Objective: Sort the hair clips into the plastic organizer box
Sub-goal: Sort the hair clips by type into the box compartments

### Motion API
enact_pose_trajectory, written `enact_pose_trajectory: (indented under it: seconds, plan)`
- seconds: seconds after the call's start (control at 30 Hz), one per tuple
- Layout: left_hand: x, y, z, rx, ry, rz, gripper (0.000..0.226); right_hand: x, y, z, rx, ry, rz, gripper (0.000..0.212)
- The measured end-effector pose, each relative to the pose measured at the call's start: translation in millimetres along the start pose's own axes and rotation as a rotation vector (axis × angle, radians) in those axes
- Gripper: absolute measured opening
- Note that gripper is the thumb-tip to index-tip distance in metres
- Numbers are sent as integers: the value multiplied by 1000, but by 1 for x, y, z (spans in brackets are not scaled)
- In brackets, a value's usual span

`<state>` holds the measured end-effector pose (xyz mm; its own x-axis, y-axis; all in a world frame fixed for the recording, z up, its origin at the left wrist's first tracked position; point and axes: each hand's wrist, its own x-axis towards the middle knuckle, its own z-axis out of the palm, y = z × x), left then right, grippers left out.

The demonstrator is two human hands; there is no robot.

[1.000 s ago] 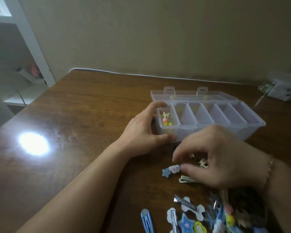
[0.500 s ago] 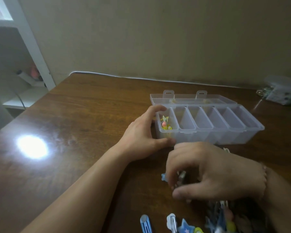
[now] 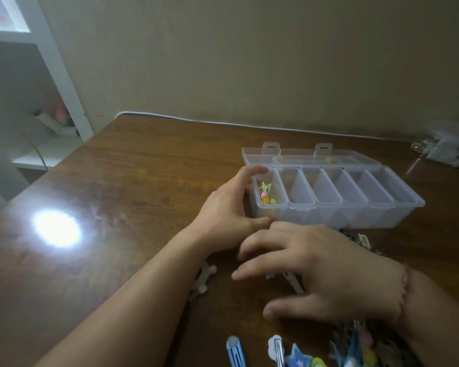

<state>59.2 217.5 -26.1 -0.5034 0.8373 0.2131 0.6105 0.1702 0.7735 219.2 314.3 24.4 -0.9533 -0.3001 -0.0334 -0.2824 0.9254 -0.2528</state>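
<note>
Since the earlier frames, right hand has been spread flatter and lower over the clips near the front of the organizer box; the fingers, curled before, are now extended leftward. Left hand is unchanged at the box's left end.

Left hand is held against the box's left end wall, index finger on the top rim at the far corner, thumb along the front bottom edge; loosely cupped around that corner, nothing else gripped.

Right hand is open, palm down, fingers splayed just above the surface. A silver clip is seen under the fingers with a small blue piece beside it; whether it is pinched cannot be told.

Box is clear plastic, lid open and laid flat behind, six compartments in a row. Only the leftmost compartment is filled, with yellow and pink clips; the rest look bare.

A white bone-shaped clip lies beside the left forearm. More clips are scattered at the bottom edge: a blue snap clip, a white clip, a blue star clip, and a blurred mixed pile under the right wrist.
</note>
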Motion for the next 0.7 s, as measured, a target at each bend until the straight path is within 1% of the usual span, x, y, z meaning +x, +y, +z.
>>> enact_pose_trajectory:
  seconds: [0.07, 0.2, 0.3, 0.43, 0.6, 0.7]
  plan:
    - [0, -1, -1, -27, -2, -10, 81, 2, -4, 2, -41, 16, -53, 49]
    - [1, -3, -6, -170, -22, -54, 91, 7, -14, 10, -82, -5, -120, 46]
    - [2, -3, -8, -205, -31, -70, 100, 14, -16, 21, -170, -12, -107, 45]
    - [2, -2, -8, -225, -33, -93, 116, 17, -10, 24, -140, 41, -93, 43]
    - [3, -4, -5, -216, -39, -90, 117, 13, -5, 20, -182, 68, -72, 31]
    - [4, -3, -5, -208, -38, -86, 116, 12, -2, 21, -228, 112, -63, 30]
